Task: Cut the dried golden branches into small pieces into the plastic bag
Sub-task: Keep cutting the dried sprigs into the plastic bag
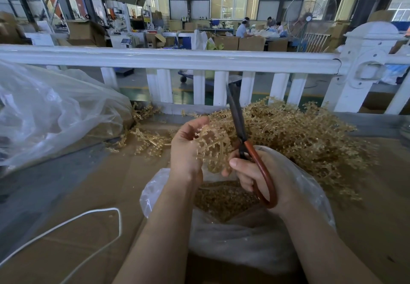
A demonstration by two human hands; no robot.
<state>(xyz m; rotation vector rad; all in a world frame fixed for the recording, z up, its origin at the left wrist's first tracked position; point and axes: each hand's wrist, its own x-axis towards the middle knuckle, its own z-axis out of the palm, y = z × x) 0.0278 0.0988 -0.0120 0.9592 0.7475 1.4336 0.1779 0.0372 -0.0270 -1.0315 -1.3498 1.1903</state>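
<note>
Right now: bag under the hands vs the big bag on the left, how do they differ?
The plastic bag under the hands stands upright with its mouth open and cut golden pieces inside; the big bag on the left lies slumped on its side, contents unclear.
The left one looks larger.
The left hand and right hand with scissors work above the near bag only.
Both are clear, crinkled plastic.

Single head-mounted wide-angle view, looking forward and down from above the person's forearms. Nearest the lens, low in the frame, lie the left hand (185, 150), the right hand (264, 177) and the plastic bag (244, 239). The white railing (168, 58) crosses mid-frame and bows with lens distortion. The workshop hall fills the far upper part. No second view overlaps.
</note>
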